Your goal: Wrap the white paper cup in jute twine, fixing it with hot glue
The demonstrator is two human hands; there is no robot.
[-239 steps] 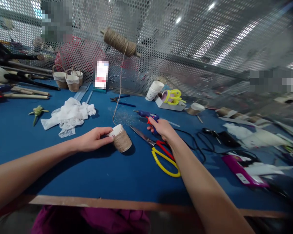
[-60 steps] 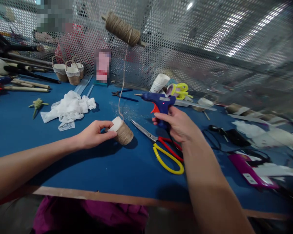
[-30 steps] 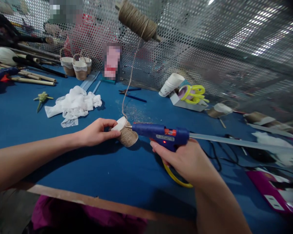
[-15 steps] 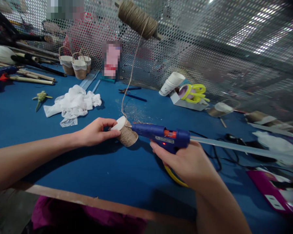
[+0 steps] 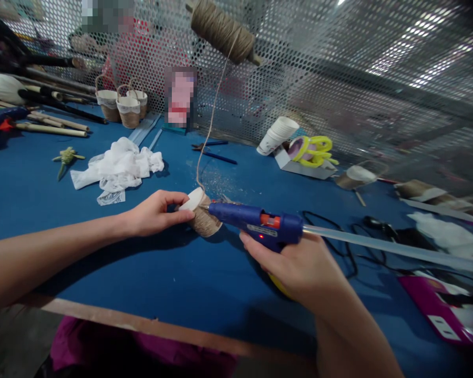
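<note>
My left hand (image 5: 155,212) pinches the white rim of a paper cup (image 5: 202,215) wrapped in jute twine, lying on its side on the blue table (image 5: 102,262). A strand of twine (image 5: 208,131) runs from the cup up to a spool (image 5: 222,31) hung on the mesh. My right hand (image 5: 299,262) grips a blue hot glue gun (image 5: 260,223) with a red light lit. Its nozzle tip touches the cup's upper edge. A clear glue stick (image 5: 378,247) juts out behind the gun.
White lace fabric (image 5: 116,168) lies left of the cup. Small finished baskets (image 5: 122,105), bamboo sticks (image 5: 47,128) and another glue gun (image 5: 0,118) sit far left. Stacked white cups (image 5: 278,134), yellow tape rolls (image 5: 313,149), black cables (image 5: 339,247) and a magenta object (image 5: 437,310) lie right. Perforated mesh (image 5: 339,79) backs the table; a person sits behind it.
My right hand picked the glue gun up from the table and brought its nozzle leftward to the cup. In the last half second the gun crept slightly closer. My left hand stayed on the cup.
</note>
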